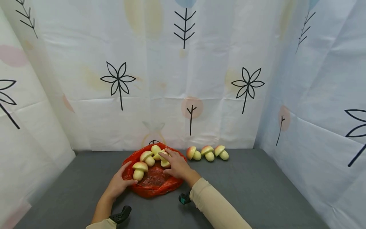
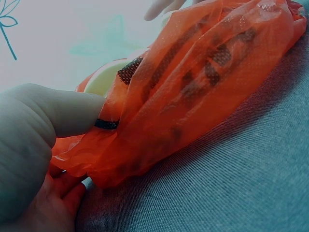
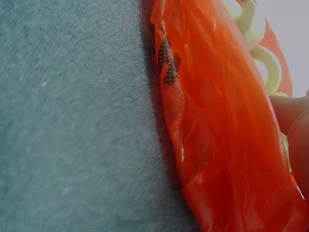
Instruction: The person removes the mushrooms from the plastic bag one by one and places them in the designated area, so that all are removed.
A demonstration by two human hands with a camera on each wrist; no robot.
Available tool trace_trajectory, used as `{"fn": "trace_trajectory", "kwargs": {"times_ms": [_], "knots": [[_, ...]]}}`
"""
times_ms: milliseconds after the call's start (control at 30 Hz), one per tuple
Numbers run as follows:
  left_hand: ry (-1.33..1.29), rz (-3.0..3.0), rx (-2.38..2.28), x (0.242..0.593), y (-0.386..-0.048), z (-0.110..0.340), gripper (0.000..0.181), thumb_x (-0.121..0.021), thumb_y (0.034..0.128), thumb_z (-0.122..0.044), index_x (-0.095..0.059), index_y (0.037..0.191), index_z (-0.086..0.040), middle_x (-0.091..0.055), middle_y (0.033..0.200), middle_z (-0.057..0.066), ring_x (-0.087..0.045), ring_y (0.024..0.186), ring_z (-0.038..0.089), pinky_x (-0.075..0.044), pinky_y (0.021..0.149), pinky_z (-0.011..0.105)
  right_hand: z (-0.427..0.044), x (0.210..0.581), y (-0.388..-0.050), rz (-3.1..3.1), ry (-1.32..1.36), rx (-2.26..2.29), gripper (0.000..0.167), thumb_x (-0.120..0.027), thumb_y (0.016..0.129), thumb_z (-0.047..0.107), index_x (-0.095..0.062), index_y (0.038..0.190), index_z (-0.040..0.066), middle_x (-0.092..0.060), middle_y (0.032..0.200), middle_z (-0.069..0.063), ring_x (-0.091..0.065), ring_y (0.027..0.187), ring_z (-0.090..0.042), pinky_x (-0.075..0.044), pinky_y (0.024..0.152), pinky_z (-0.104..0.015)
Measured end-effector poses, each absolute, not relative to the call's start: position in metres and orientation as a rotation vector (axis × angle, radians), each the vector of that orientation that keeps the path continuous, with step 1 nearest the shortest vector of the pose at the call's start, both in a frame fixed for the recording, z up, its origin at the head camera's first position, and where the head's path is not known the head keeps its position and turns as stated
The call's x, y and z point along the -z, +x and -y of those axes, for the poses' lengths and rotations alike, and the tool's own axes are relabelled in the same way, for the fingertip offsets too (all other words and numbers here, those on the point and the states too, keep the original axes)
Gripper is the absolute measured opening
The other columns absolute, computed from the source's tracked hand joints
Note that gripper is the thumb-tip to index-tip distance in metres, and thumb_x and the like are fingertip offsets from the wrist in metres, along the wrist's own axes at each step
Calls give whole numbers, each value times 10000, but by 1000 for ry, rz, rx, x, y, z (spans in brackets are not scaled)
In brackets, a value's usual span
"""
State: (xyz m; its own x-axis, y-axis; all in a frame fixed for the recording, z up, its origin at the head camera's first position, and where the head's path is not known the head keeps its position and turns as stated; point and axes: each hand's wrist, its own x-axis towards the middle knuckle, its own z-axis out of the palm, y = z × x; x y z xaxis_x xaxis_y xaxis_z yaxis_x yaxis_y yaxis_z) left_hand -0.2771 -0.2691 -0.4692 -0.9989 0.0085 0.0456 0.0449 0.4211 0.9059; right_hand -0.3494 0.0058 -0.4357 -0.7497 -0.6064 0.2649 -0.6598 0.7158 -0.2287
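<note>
A red plastic bag (image 1: pixel 152 190) lies with its mouth spread wide on the grey surface. Several toy mushrooms with pale stems and yellowish caps sit in it, among them a mushroom (image 1: pixel 138 171) at the left and a mushroom (image 1: pixel 146 158) behind that. My left hand (image 1: pixel 118 183) pinches the bag's left rim; the left wrist view has the thumb (image 2: pixel 72 108) over the rim and fingers beneath. My right hand (image 1: pixel 178 163) reaches over the right rim, fingers extended over another mushroom (image 1: pixel 165 163). Its thumb (image 3: pixel 289 108) is partly visible in the right wrist view.
Three more toy mushrooms, a left one (image 1: pixel 193 153), a middle one (image 1: pixel 208 153) and a right one (image 1: pixel 221 152), stand in a row right of the bag. Behind the grey table (image 1: pixel 243 190) hangs a white patterned curtain (image 1: pixel 160 121), with fabric at both sides too.
</note>
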Motion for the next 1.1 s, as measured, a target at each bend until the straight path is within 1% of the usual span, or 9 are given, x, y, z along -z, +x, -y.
{"fn": "trace_trajectory", "kwargs": {"times_ms": [133, 300, 533, 833, 1000, 1100], "knots": [[-52, 2621, 1670, 468, -276, 268, 914, -783, 806, -195, -238, 1537, -127, -166, 1551, 269, -185, 1387, 468, -226, 1066, 642, -2, 433, -351, 2767, 1002, -404, 777, -741, 866, 341, -323, 1520, 331, -271, 1570, -54, -334, 1364, -292, -383, 1018, -513], [-51, 2624, 1670, 468, -277, 267, 912, -780, 803, -191, -241, 1536, -126, -170, 1552, 263, -176, 1391, 460, -211, 1072, 642, 1, 431, -353, 2803, 980, -371, 768, -741, 864, 353, -336, 1516, 321, -286, 1560, -53, -365, 1339, -295, -398, 1010, -492], [-45, 2620, 1664, 468, -278, 266, 907, -778, 796, -180, -251, 1531, -128, -186, 1548, 255, -190, 1385, 452, -214, 1073, 640, -2, 436, -356, 2805, 918, -454, 678, -726, 884, 313, -402, 1479, 288, -368, 1517, -39, -420, 1311, -274, -416, 1007, -439], [-40, 2625, 1664, 469, -278, 266, 909, -780, 796, -183, -249, 1533, -131, -183, 1549, 257, -189, 1385, 453, -215, 1071, 643, -2, 438, -352, 2732, 908, -567, 608, -771, 848, 255, -510, 1398, 248, -484, 1406, 9, -489, 1240, -231, -419, 1007, -388], [-45, 2619, 1676, 469, -277, 267, 910, -782, 798, -179, -248, 1532, -124, -180, 1549, 260, -194, 1382, 457, -226, 1067, 641, 1, 439, -351, 2726, 885, -595, 613, -800, 818, 262, -539, 1372, 245, -521, 1366, 14, -509, 1215, -212, -434, 988, -372], [-48, 2618, 1674, 468, -276, 267, 908, -781, 799, -175, -248, 1531, -114, -183, 1546, 265, -196, 1378, 461, -228, 1066, 642, 1, 439, -351, 2740, 851, -603, 629, -809, 803, 297, -542, 1371, 251, -527, 1372, 17, -501, 1229, -209, -431, 980, -407]]}}
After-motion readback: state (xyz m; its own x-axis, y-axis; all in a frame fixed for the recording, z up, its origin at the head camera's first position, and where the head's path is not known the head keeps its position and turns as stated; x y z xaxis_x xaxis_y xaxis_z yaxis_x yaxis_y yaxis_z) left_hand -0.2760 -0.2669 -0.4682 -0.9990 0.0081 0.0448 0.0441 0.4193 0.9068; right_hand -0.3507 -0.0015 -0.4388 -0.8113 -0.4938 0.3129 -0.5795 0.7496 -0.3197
